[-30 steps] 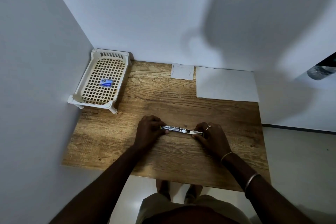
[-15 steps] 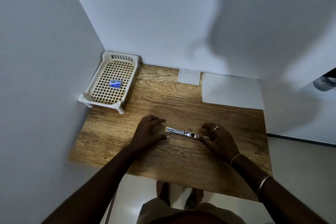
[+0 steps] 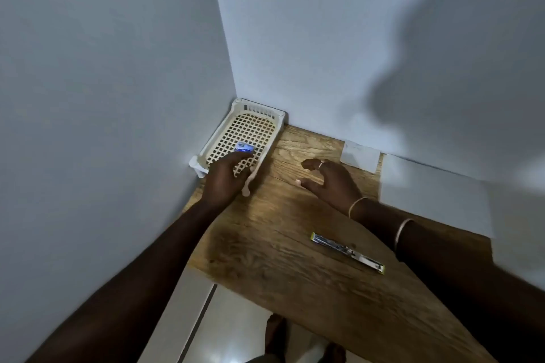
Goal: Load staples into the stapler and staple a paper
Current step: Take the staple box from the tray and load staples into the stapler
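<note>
The stapler [image 3: 348, 252] lies opened out flat on the wooden table [image 3: 283, 268], untouched, near my right forearm. A small blue staple box [image 3: 244, 147] sits in the cream lattice tray [image 3: 250, 124] at the back left corner. My left hand [image 3: 225, 178] reaches over the tray's front edge, fingertips just short of the blue box; its fingers hold nothing. My right hand [image 3: 328, 180] hovers above the table with fingers spread, empty. A large white paper [image 3: 433, 194] and a small white slip [image 3: 360, 158] lie by the back wall.
Walls close in at the left and the back. The table's front edge runs diagonally, with pale floor and my bare feet [image 3: 275, 333] below it.
Both hands have let go of the stapler and moved away toward the back. My left hand has reached into the tray. The view has swung left.
</note>
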`<action>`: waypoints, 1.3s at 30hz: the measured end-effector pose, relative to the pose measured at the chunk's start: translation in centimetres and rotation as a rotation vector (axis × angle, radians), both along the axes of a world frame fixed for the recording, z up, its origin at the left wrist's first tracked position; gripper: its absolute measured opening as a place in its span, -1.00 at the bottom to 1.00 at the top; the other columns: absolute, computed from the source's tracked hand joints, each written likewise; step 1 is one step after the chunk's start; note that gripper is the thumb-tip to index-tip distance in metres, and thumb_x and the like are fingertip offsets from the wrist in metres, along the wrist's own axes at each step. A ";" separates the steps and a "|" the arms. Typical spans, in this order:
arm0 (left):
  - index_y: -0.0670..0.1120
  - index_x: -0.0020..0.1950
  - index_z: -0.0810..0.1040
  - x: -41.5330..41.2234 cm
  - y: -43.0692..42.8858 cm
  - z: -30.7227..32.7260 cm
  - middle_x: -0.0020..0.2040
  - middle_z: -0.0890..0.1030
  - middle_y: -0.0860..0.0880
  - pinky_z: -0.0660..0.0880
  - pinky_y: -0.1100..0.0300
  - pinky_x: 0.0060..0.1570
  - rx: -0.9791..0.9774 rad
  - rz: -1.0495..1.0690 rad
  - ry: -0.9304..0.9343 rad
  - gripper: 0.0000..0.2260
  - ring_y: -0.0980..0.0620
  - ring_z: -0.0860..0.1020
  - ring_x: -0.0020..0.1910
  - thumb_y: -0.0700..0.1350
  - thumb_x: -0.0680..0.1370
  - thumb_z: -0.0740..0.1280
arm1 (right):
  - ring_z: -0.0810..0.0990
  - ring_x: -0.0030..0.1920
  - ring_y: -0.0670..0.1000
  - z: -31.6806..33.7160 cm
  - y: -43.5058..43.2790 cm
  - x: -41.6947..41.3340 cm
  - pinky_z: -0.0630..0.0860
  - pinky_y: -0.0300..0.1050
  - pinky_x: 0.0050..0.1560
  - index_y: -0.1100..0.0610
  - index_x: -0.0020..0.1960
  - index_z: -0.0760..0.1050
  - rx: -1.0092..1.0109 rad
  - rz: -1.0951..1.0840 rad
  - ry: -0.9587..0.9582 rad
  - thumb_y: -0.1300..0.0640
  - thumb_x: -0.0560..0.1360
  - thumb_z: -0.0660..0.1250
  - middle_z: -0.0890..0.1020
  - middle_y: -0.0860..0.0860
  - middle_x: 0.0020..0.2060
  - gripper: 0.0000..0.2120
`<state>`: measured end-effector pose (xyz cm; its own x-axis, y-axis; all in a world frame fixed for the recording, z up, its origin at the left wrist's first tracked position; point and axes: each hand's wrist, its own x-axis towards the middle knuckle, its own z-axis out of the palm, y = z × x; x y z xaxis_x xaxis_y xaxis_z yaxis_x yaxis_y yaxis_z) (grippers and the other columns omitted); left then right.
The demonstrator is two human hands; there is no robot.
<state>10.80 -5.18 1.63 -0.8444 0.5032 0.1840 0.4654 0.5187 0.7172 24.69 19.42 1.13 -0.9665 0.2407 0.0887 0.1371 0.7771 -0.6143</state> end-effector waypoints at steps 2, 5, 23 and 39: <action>-0.10 0.27 0.66 -1.8 -0.3 0.2 0.23 0.67 -0.07 0.30 0.60 0.12 -0.013 0.046 -0.003 -0.66 0.06 0.60 0.20 -0.27 0.51 0.47 | 0.63 0.19 0.05 0.1 -1.1 -3.0 0.55 0.02 0.20 0.03 0.30 0.57 0.059 0.053 -0.015 -0.18 0.48 0.45 0.67 0.03 0.19 -0.52; -0.13 0.32 0.62 -4.2 -0.6 0.1 0.28 0.65 -0.10 0.43 0.32 0.25 -0.068 0.133 -0.040 -0.65 -0.01 0.60 0.25 -0.27 0.53 0.44 | 0.63 0.15 0.07 0.0 -3.1 -7.3 0.56 0.00 0.12 -0.02 0.32 0.54 0.112 0.076 -0.018 -0.18 0.48 0.43 0.67 0.04 0.17 -0.53; -0.13 0.30 0.64 -8.5 2.2 -2.7 0.22 0.68 -0.15 0.45 0.15 0.20 -0.222 0.188 -0.138 -0.69 -0.11 0.63 0.20 -0.24 0.56 0.35 | 0.64 0.03 0.18 -4.8 -7.3 -16.2 0.43 0.07 0.15 0.13 0.15 0.61 0.300 -0.047 0.028 -0.01 0.44 0.44 0.72 0.11 -0.05 -0.66; -0.05 0.25 0.66 -2.9 2.3 1.0 0.11 0.70 -0.02 0.61 -0.06 0.15 0.295 0.201 -0.430 -0.74 -0.01 0.66 0.12 -0.21 0.56 0.43 | 0.68 0.02 -0.04 -0.5 -6.1 -8.4 0.61 -0.07 0.01 0.05 0.26 0.55 -0.097 -0.128 0.244 0.01 0.43 0.49 0.72 -0.04 0.02 -0.58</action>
